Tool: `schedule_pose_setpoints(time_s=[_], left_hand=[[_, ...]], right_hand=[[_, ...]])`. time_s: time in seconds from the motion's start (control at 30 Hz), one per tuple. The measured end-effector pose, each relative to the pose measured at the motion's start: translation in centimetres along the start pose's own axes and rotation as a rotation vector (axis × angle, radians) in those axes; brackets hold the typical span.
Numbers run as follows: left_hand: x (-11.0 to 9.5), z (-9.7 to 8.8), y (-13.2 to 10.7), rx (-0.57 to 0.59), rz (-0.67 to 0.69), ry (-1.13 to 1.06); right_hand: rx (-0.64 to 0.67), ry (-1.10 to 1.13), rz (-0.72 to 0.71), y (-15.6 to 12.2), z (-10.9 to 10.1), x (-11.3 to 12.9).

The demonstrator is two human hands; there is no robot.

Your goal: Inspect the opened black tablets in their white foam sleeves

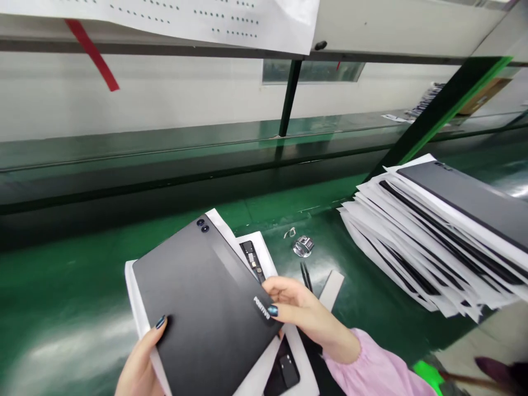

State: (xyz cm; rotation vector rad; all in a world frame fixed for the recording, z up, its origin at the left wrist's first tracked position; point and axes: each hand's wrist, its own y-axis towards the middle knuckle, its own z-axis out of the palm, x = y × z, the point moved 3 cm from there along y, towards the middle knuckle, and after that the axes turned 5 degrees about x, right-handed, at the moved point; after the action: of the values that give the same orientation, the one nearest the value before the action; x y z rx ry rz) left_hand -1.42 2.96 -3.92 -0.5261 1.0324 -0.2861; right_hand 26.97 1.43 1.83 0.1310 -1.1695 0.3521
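Note:
A dark grey tablet (206,308), back side up with two camera lenses at its top corner, is tilted between my hands. My left hand (142,360) grips its left edge, thumb on the back. On the right edge, my right hand (305,313) pinches it, thumb beside the white lettering. White sheet material (132,291) shows along the tablet's left side. Under the tablet lies a white tray (266,253) with dark recesses holding small parts; most of it is hidden. Black tweezers (306,275) and a light grey strip (331,290) lie beyond my right hand.
At the right stands a leaning stack of tablets interleaved with white sheets (412,242). A small shiny metallic item (303,246) sits on the green table (78,308). Behind it runs a green ledge (198,144), with a slanted green post (437,115) on the right.

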Motion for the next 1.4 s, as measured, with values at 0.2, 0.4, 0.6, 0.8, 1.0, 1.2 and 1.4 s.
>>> schedule_pose_setpoints(time_s=[0.2,0.4,0.6,0.8,1.0,1.2,1.4], left_hand=[[0.7,2.9,0.1,0.363,-0.194,-0.15],[0.2,4.9,-0.7,0.719,-0.178,-0.314],[-0.9,6.1,-1.4,0.79,-0.127,-0.4],[-0.5,5.8,-1.3,0.466,-0.151,-0.226],[-0.6,5.2,-0.9,0.355,-0.103,-0.231],[-0.9,5.4,-1.0,0.347,-0.084,-0.246],[-0.9,5.3,-1.0,0.353,-0.066,-0.232]], right_hand=[[0.022,0.217,-0.131,-0.1,3.8,-1.0],[-0.239,-0.357,-0.384,-2.1,3.5,-1.3],[0.114,-1.305,-0.782,-2.8,4.4,1.4],[0.368,-1.642,-0.79,-0.7,6.8,-0.4],[0.246,-1.46,-0.677,-0.8,5.5,0.0],[0.231,-1.376,-0.652,-0.4,5.6,0.1],[0.254,-1.312,-0.678,-0.2,5.6,-0.1]])
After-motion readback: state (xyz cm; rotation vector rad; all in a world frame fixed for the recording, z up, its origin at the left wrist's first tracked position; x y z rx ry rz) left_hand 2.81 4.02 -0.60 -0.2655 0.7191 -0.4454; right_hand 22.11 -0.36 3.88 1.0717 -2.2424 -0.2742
